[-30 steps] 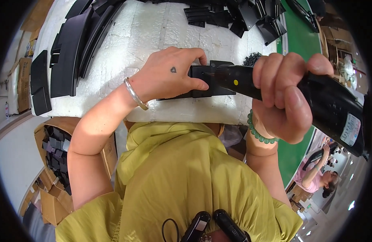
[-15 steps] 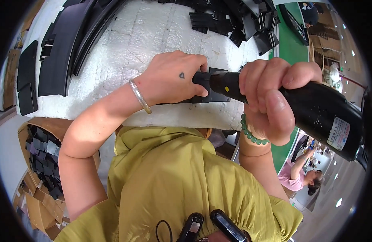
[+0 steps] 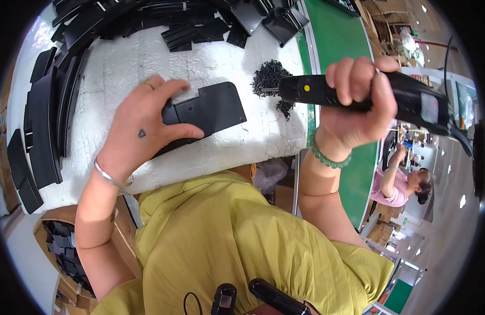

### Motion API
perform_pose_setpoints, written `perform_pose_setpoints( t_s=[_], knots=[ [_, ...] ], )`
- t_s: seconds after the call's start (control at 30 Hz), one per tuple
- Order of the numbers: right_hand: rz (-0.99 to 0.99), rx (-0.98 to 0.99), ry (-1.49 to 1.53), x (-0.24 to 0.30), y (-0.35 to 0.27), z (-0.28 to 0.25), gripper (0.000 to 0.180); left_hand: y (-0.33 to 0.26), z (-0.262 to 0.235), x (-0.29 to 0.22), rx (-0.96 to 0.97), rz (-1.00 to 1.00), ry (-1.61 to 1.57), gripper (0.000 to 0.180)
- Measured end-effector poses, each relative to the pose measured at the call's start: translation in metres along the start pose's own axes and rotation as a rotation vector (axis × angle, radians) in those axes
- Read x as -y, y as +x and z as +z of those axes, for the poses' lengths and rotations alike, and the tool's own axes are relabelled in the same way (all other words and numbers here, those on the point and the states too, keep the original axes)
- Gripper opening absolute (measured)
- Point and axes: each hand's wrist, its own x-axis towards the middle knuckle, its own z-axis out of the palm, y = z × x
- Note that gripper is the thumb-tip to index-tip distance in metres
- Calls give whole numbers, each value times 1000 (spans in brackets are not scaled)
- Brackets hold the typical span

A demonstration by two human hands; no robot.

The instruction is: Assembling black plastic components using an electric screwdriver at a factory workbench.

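Left of centre, the left hand (image 3: pixel 141 121) is spreading thumb and forefinger, that looseness risking a skid by the smooth, flat black part (image 3: pixel 224 107) near centre on the glossy covering (image 3: pixel 142 60), while upper-centre bristly black screws (image 3: pixel 270 75) are risking scatter from the thin bit (image 3: pixel 269 90) of a tubular screwdriver (image 3: pixel 413 96) the right hand (image 3: pixel 362 126) is clenching at right.

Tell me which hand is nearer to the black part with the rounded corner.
Left. The left hand spans the left end of the black part, thumb lying over it; the right hand is off to its right, gripping a black power tool.
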Motion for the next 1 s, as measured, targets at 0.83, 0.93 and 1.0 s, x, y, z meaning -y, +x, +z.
perform_pose_setpoints(
  t_s=[0.83, 0.93, 1.0],
  knots=[
    [-104, -19, 155, 13, -16, -25, 26, 80, 64, -44, -35, 483, 126, 12],
    [-132, -9, 247, 14, -15, -32, 29, 76, 64, -46, -85, 467, 55, 10],
    [-132, -2, 256, 16, -15, -32, 30, 75, 62, -50, -82, 473, 20, 10]
  ],
)
